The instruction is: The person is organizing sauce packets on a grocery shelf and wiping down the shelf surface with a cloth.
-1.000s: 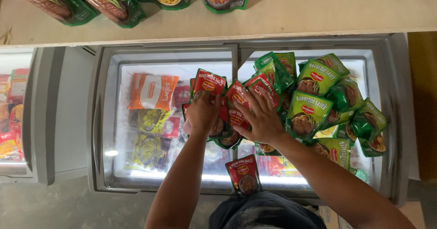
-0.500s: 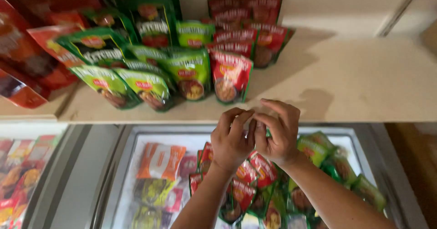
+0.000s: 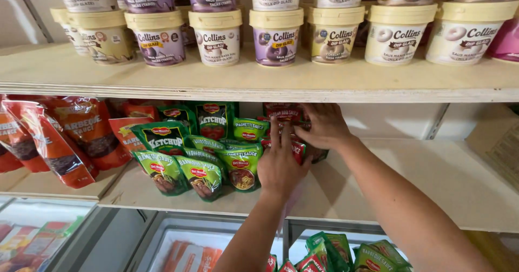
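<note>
Head view: both hands sit mid-frame on the lower shelf (image 3: 432, 180), pinching red sauce pouches (image 3: 298, 148). Left hand (image 3: 280, 166) is just below them, fingers curled around the front one; right hand (image 3: 323, 125) grips from above. Pouches stand upright right of the green pouches (image 3: 238, 164). Hands hide most of them.

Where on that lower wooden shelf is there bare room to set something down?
Bare board lies right of the right hand, out along the lower wooden shelf. Left of the left hand it is crowded with green sauce pouches and red sauce pouches.
</note>
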